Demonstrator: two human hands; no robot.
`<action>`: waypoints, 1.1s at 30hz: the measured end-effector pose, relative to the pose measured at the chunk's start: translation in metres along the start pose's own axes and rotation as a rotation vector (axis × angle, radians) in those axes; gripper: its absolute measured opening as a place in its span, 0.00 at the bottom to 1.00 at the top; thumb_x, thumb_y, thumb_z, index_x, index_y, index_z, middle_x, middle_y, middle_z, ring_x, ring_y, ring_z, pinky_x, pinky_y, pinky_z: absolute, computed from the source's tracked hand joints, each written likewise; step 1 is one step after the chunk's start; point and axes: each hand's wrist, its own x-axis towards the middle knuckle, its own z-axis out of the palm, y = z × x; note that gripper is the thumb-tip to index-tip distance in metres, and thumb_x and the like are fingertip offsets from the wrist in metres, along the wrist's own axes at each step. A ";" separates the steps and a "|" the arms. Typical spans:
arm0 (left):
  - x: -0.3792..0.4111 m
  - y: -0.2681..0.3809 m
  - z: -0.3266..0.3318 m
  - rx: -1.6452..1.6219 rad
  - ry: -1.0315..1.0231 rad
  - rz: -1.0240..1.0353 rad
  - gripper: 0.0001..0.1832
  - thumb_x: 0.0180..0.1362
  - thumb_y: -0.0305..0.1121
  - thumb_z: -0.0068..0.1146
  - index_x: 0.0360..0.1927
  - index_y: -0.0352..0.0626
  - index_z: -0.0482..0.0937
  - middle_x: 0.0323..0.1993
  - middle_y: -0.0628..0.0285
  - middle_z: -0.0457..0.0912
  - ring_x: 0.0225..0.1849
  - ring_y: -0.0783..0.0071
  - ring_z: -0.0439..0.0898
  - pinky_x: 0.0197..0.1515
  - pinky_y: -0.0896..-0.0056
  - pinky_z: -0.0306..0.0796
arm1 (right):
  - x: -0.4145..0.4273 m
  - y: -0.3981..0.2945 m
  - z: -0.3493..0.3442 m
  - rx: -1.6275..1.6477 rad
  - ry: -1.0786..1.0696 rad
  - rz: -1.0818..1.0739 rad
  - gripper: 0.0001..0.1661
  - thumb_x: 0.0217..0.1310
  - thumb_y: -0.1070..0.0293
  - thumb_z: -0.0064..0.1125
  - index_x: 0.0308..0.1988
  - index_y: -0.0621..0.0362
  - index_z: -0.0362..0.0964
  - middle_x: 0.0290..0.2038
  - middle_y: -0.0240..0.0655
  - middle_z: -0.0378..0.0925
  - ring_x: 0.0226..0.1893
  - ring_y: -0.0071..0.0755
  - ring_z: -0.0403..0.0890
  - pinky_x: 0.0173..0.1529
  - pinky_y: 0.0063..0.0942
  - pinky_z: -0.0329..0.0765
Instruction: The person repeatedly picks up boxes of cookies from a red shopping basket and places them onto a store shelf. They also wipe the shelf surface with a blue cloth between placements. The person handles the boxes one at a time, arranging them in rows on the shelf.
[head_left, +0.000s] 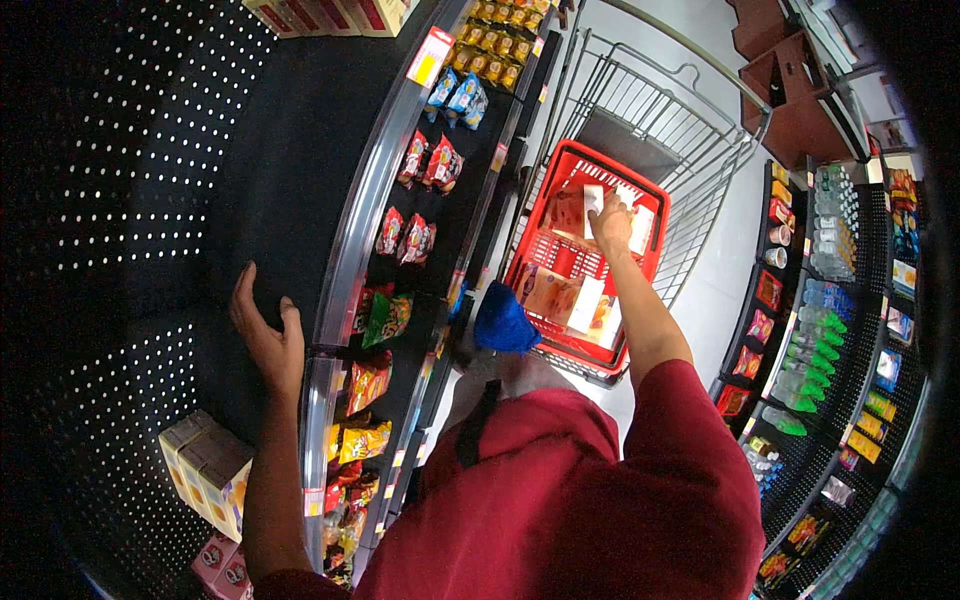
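My left hand (266, 334) hovers over a bare stretch of the black shelf (289, 150), with its thumb and fingers apart and nothing in them. In a red plastic shopping basket (661, 214), my right hand (615, 227) has its fingers around the white end of a carton (594, 201). That carton lies among other cartons at the basket's far end. Nearer to me in the basket are a brown-and-white carton (551, 294) and another carton with an orange picture (602, 319). The right fingertips are partly lost in glare.
The basket sits in a metal shopping cart (645, 82). A blue cloth (504, 319) lies by its near left corner. Upright cartons (202, 469) stand on the shelf below my left hand. Snack bags (386, 319) fill a lower shelf. Across the aisle, shelves hold plastic bottles (806, 367).
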 end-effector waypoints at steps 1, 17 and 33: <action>-0.001 -0.001 0.000 -0.001 0.003 0.001 0.34 0.57 0.24 0.55 0.70 0.39 0.65 0.69 0.49 0.68 0.72 0.50 0.63 0.76 0.46 0.52 | -0.004 -0.003 -0.003 0.012 0.036 -0.063 0.38 0.59 0.54 0.69 0.60 0.65 0.64 0.53 0.54 0.78 0.54 0.57 0.81 0.54 0.48 0.81; 0.003 0.011 -0.006 -0.005 -0.015 -0.022 0.35 0.56 0.25 0.56 0.70 0.39 0.64 0.67 0.45 0.68 0.70 0.47 0.64 0.74 0.45 0.55 | -0.215 -0.092 0.038 0.134 -0.534 -0.261 0.64 0.51 0.32 0.70 0.69 0.70 0.56 0.59 0.63 0.72 0.59 0.61 0.75 0.61 0.48 0.74; 0.003 0.014 -0.007 -0.025 0.023 -0.016 0.34 0.55 0.25 0.57 0.68 0.36 0.67 0.65 0.45 0.70 0.68 0.46 0.66 0.73 0.45 0.56 | -0.164 -0.248 -0.176 1.102 0.161 -0.742 0.19 0.64 0.71 0.69 0.51 0.60 0.72 0.38 0.35 0.73 0.37 0.30 0.75 0.43 0.27 0.74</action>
